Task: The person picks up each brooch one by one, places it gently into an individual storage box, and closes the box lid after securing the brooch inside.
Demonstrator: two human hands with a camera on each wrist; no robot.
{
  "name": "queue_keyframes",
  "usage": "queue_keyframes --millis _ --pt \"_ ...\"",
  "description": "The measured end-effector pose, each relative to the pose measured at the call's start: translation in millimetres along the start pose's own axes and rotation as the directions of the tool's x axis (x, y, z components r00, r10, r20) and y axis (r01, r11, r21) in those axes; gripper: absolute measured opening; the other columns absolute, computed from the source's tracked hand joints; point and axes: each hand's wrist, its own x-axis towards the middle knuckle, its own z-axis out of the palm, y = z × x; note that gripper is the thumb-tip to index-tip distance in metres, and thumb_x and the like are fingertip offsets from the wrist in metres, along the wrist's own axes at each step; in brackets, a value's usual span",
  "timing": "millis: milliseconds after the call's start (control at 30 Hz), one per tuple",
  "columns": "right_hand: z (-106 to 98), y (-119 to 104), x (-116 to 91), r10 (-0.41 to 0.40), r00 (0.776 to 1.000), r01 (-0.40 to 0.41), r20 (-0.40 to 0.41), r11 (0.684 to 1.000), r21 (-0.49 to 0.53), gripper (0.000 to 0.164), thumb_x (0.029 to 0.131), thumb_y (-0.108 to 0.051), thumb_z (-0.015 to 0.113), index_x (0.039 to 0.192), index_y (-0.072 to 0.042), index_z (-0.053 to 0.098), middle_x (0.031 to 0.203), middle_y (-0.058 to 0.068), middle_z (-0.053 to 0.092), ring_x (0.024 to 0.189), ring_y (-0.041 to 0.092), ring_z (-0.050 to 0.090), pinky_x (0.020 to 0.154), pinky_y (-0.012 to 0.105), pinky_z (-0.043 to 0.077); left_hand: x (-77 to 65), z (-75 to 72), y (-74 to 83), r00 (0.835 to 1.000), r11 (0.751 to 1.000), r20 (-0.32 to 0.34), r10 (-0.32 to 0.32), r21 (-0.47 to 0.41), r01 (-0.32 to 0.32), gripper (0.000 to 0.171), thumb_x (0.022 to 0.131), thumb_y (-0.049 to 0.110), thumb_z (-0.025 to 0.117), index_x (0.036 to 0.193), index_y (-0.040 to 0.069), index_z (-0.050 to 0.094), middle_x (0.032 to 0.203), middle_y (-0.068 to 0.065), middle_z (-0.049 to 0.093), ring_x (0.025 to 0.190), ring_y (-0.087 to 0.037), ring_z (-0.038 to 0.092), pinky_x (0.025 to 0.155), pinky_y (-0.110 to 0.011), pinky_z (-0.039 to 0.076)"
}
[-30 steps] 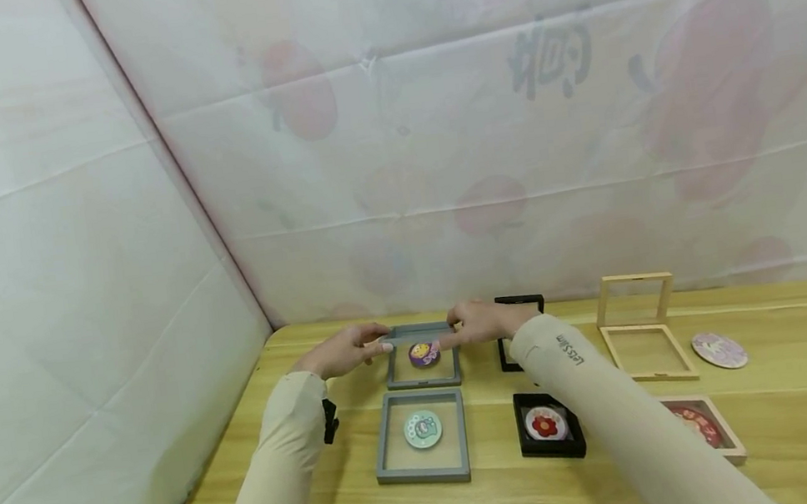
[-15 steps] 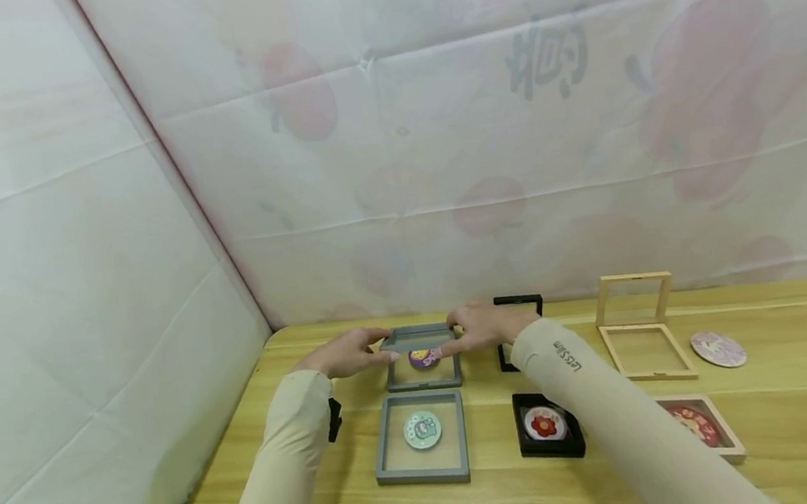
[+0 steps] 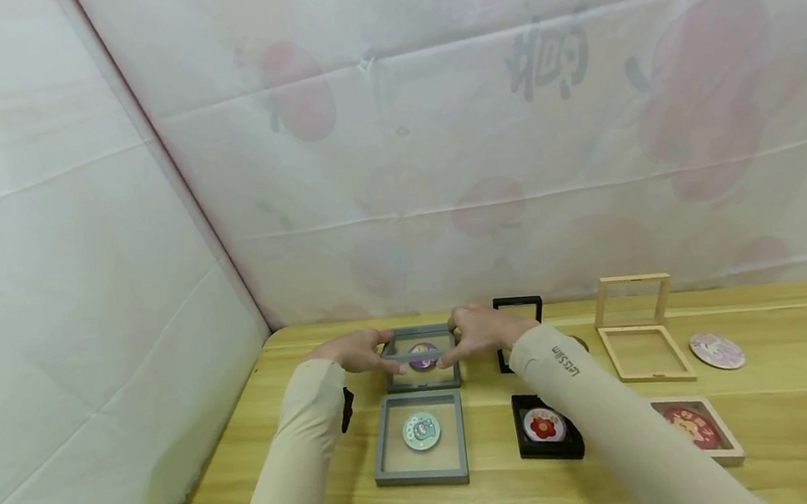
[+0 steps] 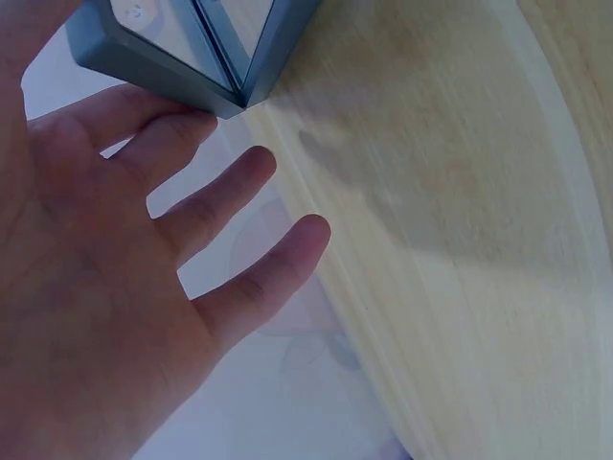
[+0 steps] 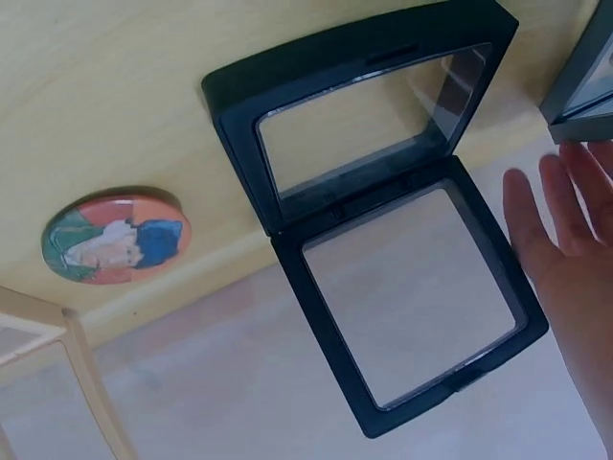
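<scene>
At the back left of the table, a grey hinged display frame [image 3: 423, 386] stands partly folded, its clear lid tilted over a round purple badge [image 3: 423, 350]. My left hand [image 3: 357, 352] holds the lid's left side, thumb at the front edge and fingers toward the hinge. Its other fingers spread loosely beside the frame's corner [image 4: 225, 101] in the left wrist view. On the opposite side, my right hand [image 3: 484, 328] grips the lid with thumb and fingers. Directly in front lies another grey frame [image 3: 422, 478] with a mint-green badge [image 3: 421, 431] inside.
Right of my hands stands an open black frame [image 5: 412, 240], near a badge with a painted figure [image 5: 115, 240]. A black frame with a red-flower badge [image 3: 544, 425], an open wooden frame [image 3: 653, 379], a wooden frame with a red badge [image 3: 693, 426] and a loose lilac badge [image 3: 718, 350] lie farther right.
The grey lid has swung down toward the front, its edge now crossing over the purple badge. Both thumbs have lowered with it, and my left hand has shifted slightly right.
</scene>
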Motion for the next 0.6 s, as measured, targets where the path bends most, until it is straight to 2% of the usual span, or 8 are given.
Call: queue_keyframes --millis 200,400,500,600 --pt "3.1 -0.6 2.5 -0.01 1.0 0.01 -0.002 1.0 -0.023 0.078 0.086 -0.046 0.078 0.132 0.012 0.055 0.128 0.024 0.06 0.117 0.037 0.059 0.096 0.047 0.051 1.1 2.0 -0.8 1.0 1.0 0.008 -0.007 -0.014 0.007 0.083 0.094 0.036 0.074 0.157 0.0 0.032 0.16 -0.016 0.036 0.147 -0.035 0.031 0.116 -0.05 0.029" --pt "5.3 -0.1 3.6 0.009 1.0 -0.009 0.003 1.0 -0.02 0.079 0.088 -0.047 0.076 0.136 0.011 0.053 0.133 0.024 0.058 0.122 0.038 0.056 0.1 0.049 0.049 3.7 -2.8 -2.0 1.0 1.0 0.016 0.013 0.005 -0.013 0.082 0.094 0.036 0.074 0.154 -0.004 0.035 0.159 -0.019 0.035 0.147 -0.037 0.031 0.117 -0.05 0.028" --pt "5.5 -1.3 3.8 -0.001 1.0 0.001 -0.006 1.0 -0.025 0.072 0.086 -0.045 0.078 0.128 0.01 0.058 0.12 0.02 0.063 0.108 0.033 0.062 0.091 0.045 0.053 5.6 -5.3 -1.1 1.0 1.0 0.019 0.012 0.006 -0.012 0.082 0.093 0.036 0.076 0.153 -0.004 0.036 0.158 -0.02 0.036 0.146 -0.037 0.032 0.117 -0.049 0.029" --pt "6.0 -2.7 3.9 0.003 1.0 -0.003 -0.001 1.0 -0.013 0.064 0.084 -0.044 0.08 0.117 0.007 0.06 0.102 0.011 0.062 0.088 0.024 0.059 0.078 0.038 0.053 5.9 -5.6 -0.9 1.0 1.0 0.029 0.007 0.001 -0.007 0.085 0.092 0.035 0.076 0.154 -0.004 0.034 0.159 -0.02 0.035 0.146 -0.037 0.031 0.117 -0.049 0.028"
